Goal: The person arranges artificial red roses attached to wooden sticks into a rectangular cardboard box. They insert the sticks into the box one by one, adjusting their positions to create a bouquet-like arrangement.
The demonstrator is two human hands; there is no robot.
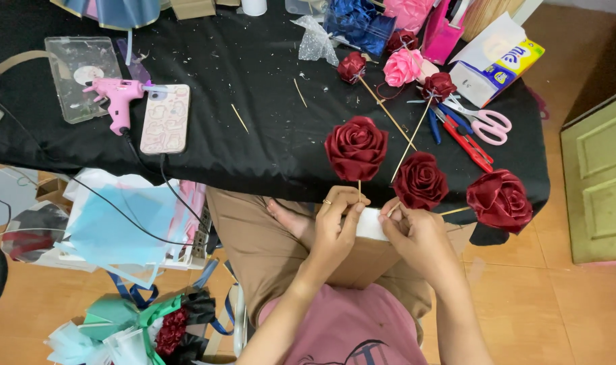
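My left hand (335, 226) and my right hand (416, 233) are together over my lap, both pinching a white block (372, 224) between them. Three dark red ribbon roses on thin wooden sticks rise from the block: one (356, 148) above my left hand, one (421, 180) above my right hand, and one (500, 200) leaning out to the right. My left fingers also touch the first rose's stick. The block's lower part is hidden by my hands.
A black-covered table (254, 135) holds a pink glue gun (116, 94), a phone (165, 118), loose sticks, smaller red and pink roses (402, 66), pink scissors (483, 122), a red cutter and a tissue box (497, 64). Paper sheets and ribbon lie on the floor at left.
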